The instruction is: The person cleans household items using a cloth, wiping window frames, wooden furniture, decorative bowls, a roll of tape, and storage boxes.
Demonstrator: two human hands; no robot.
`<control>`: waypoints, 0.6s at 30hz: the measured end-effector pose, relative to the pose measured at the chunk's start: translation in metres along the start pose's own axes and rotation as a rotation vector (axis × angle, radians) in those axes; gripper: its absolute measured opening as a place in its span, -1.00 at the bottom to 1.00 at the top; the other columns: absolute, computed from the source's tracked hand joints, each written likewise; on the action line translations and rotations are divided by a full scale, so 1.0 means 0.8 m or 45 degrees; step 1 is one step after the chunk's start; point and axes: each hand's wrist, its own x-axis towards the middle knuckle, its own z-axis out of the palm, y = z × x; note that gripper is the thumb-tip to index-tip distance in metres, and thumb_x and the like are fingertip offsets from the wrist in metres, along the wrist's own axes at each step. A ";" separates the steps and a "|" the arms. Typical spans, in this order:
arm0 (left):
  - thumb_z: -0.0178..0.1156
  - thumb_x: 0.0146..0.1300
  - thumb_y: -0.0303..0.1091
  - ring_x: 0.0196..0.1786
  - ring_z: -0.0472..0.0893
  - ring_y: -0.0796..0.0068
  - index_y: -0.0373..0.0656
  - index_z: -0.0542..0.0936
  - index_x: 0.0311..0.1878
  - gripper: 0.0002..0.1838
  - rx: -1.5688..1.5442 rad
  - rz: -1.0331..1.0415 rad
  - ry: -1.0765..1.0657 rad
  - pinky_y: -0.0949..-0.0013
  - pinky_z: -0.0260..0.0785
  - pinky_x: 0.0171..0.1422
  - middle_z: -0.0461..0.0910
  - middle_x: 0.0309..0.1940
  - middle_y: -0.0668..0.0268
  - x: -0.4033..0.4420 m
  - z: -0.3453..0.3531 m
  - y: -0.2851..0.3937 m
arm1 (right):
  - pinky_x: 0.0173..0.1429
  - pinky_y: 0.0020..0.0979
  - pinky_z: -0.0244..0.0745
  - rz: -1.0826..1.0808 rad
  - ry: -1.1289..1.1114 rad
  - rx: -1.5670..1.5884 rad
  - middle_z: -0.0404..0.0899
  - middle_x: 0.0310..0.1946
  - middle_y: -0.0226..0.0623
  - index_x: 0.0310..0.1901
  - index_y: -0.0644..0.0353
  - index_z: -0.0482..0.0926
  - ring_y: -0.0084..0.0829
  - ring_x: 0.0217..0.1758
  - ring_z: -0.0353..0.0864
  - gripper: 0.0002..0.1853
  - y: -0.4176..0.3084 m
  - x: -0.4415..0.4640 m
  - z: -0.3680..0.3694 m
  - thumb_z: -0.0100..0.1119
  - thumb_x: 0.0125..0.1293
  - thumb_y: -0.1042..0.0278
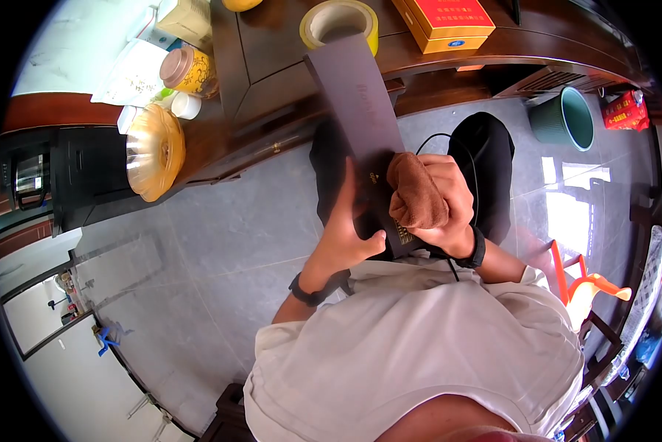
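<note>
A long dark box (pixel 360 103) with faint lettering slants over the lap, its far end by the wooden table's edge. My left hand (pixel 343 228) lies along the left side of the box, thumb and fingers apart, supporting it. In my right hand (pixel 449 199) is a bunched brown cloth (pixel 418 193), which rests against the right side of the box near its lower end. Gold print shows on the box beside the cloth. Part of the box is hidden under the cloth and the hands.
On the wooden table (pixel 272 44) are a roll of yellow tape (pixel 338 16) and a red and gold box (pixel 449 22). An amber glass bowl (pixel 154 152) and jars stand at the left. A green bin (pixel 561 120) and an orange chair (pixel 581 291) are on the right.
</note>
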 end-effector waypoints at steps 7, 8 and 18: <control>0.54 0.01 -0.21 0.47 0.30 0.20 -0.26 -0.25 0.62 0.33 0.083 -0.037 0.142 0.18 0.21 0.48 0.23 0.44 0.02 0.003 0.022 -0.016 | -0.05 -0.20 0.57 0.013 -0.045 0.023 0.63 -0.14 -0.10 -0.07 0.29 0.57 -0.08 -0.12 0.67 -0.46 -0.010 -0.017 0.008 0.64 -0.03 0.27; 0.55 0.01 -0.19 0.45 0.32 0.20 -0.27 -0.22 0.62 0.32 0.091 -0.053 0.131 0.19 0.22 0.47 0.25 0.42 0.02 0.005 0.019 -0.025 | -0.07 -0.22 0.56 0.031 -0.051 0.047 0.63 -0.15 -0.11 -0.09 0.29 0.58 -0.10 -0.14 0.66 -0.47 -0.010 -0.014 0.007 0.64 -0.05 0.27; 0.53 0.05 -0.18 0.38 0.36 0.16 -0.33 0.01 0.59 0.16 0.230 0.011 0.312 0.18 0.16 0.49 0.31 0.34 0.03 -0.006 0.028 -0.032 | -0.29 -0.31 0.52 0.062 -0.141 -0.599 0.57 -0.18 -0.38 -0.12 0.06 0.66 -0.21 -0.27 0.52 -0.50 0.006 0.062 -0.009 0.52 -0.23 0.46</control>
